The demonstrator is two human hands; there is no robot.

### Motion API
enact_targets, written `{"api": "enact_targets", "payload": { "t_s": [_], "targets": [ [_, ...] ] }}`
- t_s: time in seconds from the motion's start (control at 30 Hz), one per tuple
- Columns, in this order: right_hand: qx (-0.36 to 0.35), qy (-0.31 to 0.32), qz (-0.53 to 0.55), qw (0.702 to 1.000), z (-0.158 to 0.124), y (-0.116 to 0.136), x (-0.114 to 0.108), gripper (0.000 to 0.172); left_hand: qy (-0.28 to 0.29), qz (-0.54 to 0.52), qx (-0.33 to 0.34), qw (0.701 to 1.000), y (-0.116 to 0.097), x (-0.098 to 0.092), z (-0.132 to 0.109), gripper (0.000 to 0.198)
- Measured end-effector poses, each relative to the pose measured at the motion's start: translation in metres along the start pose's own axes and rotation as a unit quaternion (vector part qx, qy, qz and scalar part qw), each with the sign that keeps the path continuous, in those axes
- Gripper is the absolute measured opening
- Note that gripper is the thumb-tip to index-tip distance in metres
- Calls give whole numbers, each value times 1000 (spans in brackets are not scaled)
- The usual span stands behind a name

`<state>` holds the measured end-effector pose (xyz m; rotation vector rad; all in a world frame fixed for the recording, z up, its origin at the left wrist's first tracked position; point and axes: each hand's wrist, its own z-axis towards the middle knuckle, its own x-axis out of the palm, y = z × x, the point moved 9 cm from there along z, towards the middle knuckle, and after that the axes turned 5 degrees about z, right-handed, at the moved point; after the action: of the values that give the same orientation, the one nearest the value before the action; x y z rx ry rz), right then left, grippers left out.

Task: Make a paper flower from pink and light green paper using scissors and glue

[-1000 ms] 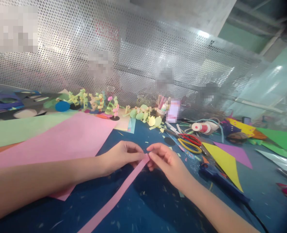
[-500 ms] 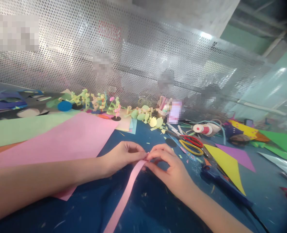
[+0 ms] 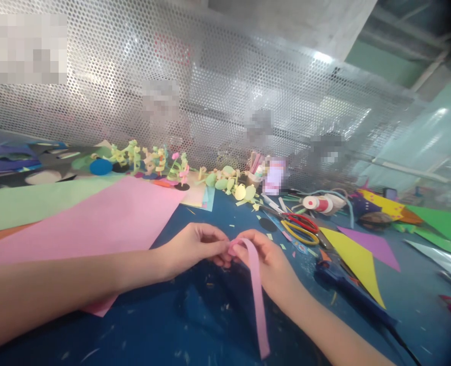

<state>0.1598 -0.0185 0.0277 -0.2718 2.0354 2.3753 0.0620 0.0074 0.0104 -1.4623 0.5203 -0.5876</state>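
Between my two hands is a long pink paper strip (image 3: 257, 295). One end is curled into a small coil or fold at the fingertips, partly hidden by them. My left hand (image 3: 195, 249) is closed, pinching that end from the left. From the right, my right hand (image 3: 269, 259) is closed on the same end with thumb and fingers. The strip's free length arches over the right thumb and hangs down toward me. A large pink paper sheet (image 3: 107, 216) lies left of and under my left forearm.
Scissors with red and yellow handles (image 3: 300, 229) lie right of centre, near a blue corded tool (image 3: 351, 290) and a yellow paper sheet (image 3: 357, 256). Small paper plants (image 3: 160, 162) stand along the back, before a perforated metal panel (image 3: 210, 86). Scraps dot the blue tabletop (image 3: 164, 320).
The strip's loose length has swung from the lower left to the right, now draping over my right thumb. The fingers of both hands have shifted slightly around the coiled end.
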Motion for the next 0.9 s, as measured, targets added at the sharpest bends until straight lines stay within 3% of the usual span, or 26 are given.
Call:
{"api": "enact_targets", "payload": {
  "t_s": [0.27,0.6,0.9],
  "targets": [
    [8,1,9,1000,-1,-2,-2,16,19,-28,-3,999,-3,3,-1,17],
    [12,4,29,1000,2,-2,-1,21,15,8,2,1000,3,2,1,16],
    [23,9,7,1000,3,-5,-5,15,17,28,12,999,2,1,0,13]
  ]
}}
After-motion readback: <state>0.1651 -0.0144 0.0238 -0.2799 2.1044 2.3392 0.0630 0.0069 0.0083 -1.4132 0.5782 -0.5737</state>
